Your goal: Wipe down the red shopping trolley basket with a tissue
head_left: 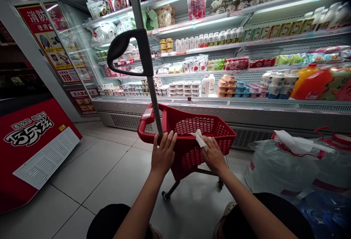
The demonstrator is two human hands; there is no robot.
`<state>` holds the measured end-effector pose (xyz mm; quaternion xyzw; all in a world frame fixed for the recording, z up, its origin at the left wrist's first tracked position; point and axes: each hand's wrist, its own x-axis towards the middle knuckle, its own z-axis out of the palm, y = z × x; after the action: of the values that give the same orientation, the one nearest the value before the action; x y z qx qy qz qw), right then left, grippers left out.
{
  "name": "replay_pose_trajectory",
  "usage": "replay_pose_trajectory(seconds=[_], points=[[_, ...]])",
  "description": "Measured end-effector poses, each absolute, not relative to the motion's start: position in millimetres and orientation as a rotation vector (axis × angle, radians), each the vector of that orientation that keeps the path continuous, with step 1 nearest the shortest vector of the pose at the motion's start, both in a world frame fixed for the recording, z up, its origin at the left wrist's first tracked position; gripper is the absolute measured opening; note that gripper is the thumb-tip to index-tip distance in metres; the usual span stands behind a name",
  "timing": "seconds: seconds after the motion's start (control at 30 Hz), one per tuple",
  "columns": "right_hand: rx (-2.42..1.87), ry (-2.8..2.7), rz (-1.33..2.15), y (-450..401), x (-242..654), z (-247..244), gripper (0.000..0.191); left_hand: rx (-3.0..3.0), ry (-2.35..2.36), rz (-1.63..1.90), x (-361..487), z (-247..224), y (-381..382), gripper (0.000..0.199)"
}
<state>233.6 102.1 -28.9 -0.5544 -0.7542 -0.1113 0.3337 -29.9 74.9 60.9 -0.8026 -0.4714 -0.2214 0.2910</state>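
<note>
In front of me stands a red plastic shopping basket on wheels [186, 158], with a tall grey pole topped by a black handle [144, 52]. My left hand [163, 153] rests on the basket's near rim beside the foot of the pole, its fingers stretched out and holding nothing. Farther right on the same rim, my right hand [214, 155] presses a white tissue [201, 139] against the edge between its fingers. The inside of the basket shows only in part.
Behind the basket runs a refrigerated shelf [192, 102] stocked with drinks, yogurt and packets. Large plastic water bottles [282, 166] stand close on the right, with another white tissue [298, 142] on top. A red freezer [35, 147] is at the left on the tiled floor [90, 173].
</note>
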Motion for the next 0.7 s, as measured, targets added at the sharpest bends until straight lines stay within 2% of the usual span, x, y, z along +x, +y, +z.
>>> replay_pose_trajectory(seconds=[0.17,0.3,0.4,0.57,0.7], points=[[-1.608,-1.877,-0.273,102.2,219.1,-22.3,0.065,-2.141,-1.273,-0.676,-16.5,55.8,74.7,0.072],[-1.421,-1.972,-0.221,96.2,158.1,6.9,0.069,-2.129,-1.269,-0.719,-9.7,54.0,78.5,0.061],[-1.34,-2.017,-0.214,96.1,144.9,16.5,0.069,-2.138,-1.254,-0.716,-13.2,55.0,83.0,0.059],[-1.425,-2.068,-0.291,106.4,210.6,-8.0,0.064,-2.162,-1.244,-0.639,-29.6,59.2,88.5,0.07],[-1.591,-2.005,-0.377,114.2,279.8,-32.9,0.059,-2.151,-1.248,-0.634,-37.6,58.8,88.7,0.07]])
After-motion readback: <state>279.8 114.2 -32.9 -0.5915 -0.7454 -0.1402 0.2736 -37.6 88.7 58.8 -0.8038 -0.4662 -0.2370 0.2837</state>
